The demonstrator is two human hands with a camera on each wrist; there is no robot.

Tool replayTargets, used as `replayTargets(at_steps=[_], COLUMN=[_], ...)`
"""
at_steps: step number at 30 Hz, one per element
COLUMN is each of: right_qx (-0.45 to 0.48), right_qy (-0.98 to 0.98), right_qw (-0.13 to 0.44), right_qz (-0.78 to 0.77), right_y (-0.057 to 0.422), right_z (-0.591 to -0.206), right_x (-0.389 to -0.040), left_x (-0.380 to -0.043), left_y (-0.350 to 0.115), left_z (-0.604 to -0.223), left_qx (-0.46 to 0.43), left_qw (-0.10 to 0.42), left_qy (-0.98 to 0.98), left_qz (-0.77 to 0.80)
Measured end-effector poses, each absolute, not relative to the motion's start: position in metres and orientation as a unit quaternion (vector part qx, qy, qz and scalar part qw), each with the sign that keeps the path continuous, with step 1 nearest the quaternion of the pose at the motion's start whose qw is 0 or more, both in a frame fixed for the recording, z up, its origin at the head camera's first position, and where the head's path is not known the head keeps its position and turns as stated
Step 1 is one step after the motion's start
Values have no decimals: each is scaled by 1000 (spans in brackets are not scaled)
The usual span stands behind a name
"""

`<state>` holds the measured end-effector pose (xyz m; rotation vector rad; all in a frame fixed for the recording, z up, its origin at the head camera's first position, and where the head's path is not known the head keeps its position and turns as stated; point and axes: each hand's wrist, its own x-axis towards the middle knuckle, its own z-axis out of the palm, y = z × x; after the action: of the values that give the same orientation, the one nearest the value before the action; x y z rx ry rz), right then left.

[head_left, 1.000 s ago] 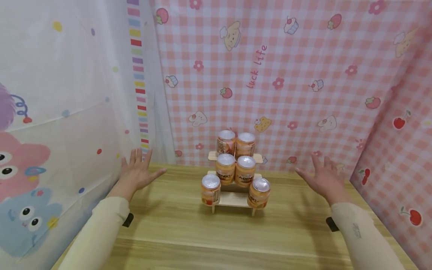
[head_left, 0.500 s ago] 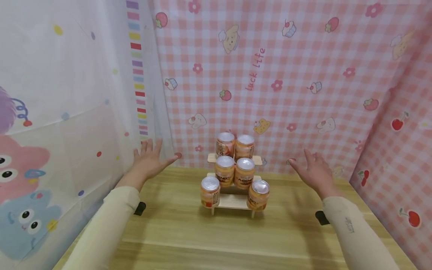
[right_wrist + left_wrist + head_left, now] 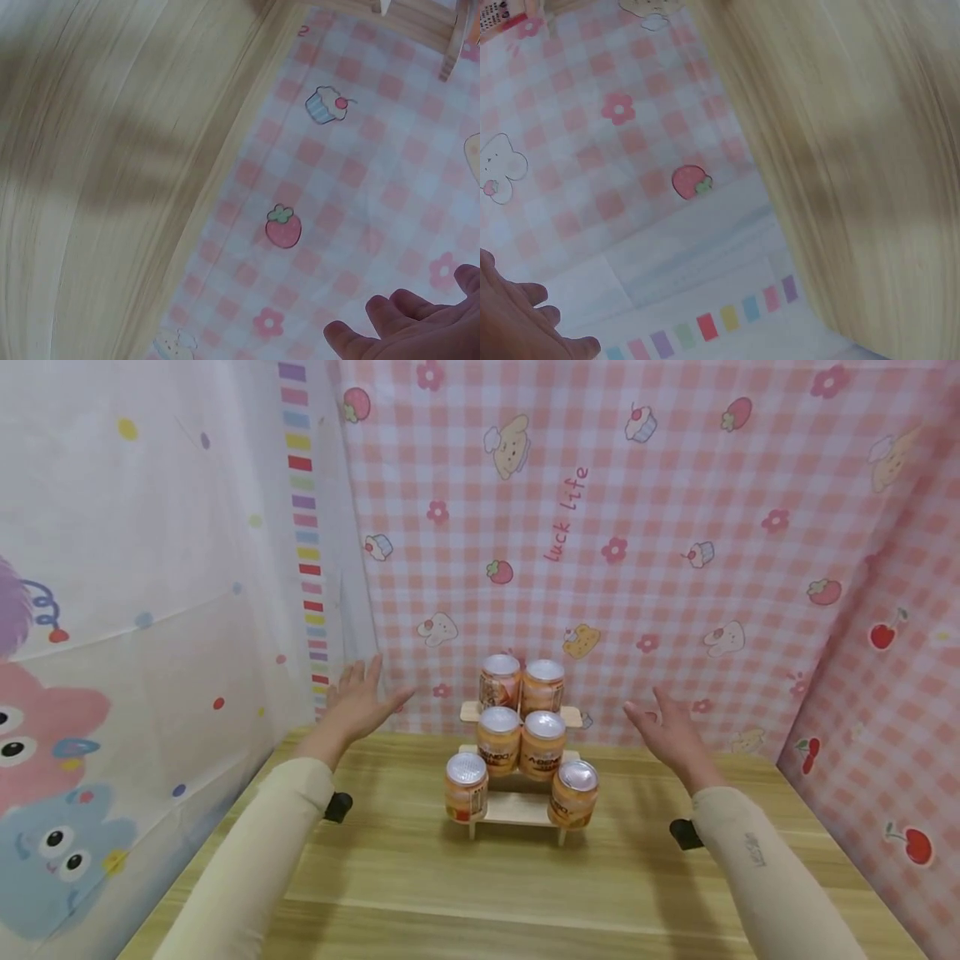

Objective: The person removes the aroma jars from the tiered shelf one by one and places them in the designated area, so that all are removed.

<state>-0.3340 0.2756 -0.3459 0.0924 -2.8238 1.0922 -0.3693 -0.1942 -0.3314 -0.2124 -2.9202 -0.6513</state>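
Note:
A small tiered wooden rack point(image 3: 517, 808) stands on the table at the middle of the head view. Two orange cans with silver lids, a left one point(image 3: 498, 685) and a right one point(image 3: 543, 689), sit on its top tier. Another pair, a left can point(image 3: 498, 743) and a right can point(image 3: 542, 747), fills the middle tier. On the lowest tier, one can point(image 3: 467, 789) is at the left end and one point(image 3: 573, 796) at the right end. My left hand point(image 3: 356, 706) hovers left of the rack, fingers spread, holding nothing. Opposite it, my right hand point(image 3: 670, 735) is raised, fingers extended, also holding nothing.
The wooden table point(image 3: 465, 893) extends around the rack. Behind it hangs a pink checked cloth point(image 3: 652, 585), with a white printed cloth point(image 3: 187, 677) on the left and another checked cloth point(image 3: 900, 710) on the right. Dark wrist devices show under both sleeves.
Both hands have moved inward toward the rack, the left to the right and slightly up, the right to the left. The cans and rack stay as they were.

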Motion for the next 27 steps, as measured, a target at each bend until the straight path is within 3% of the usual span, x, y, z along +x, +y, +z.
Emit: replayTargets(at_steps=[27], right_qx=[-19], right_qy=[-881], right_qw=[19], right_qz=[473], right_y=[236], right_z=[-348], right_x=[-347], left_x=[-377], left_y=[-154], left_z=[-319], left_qx=[-95], left_qw=[34], left_qy=[-892], left_qz=[-441])
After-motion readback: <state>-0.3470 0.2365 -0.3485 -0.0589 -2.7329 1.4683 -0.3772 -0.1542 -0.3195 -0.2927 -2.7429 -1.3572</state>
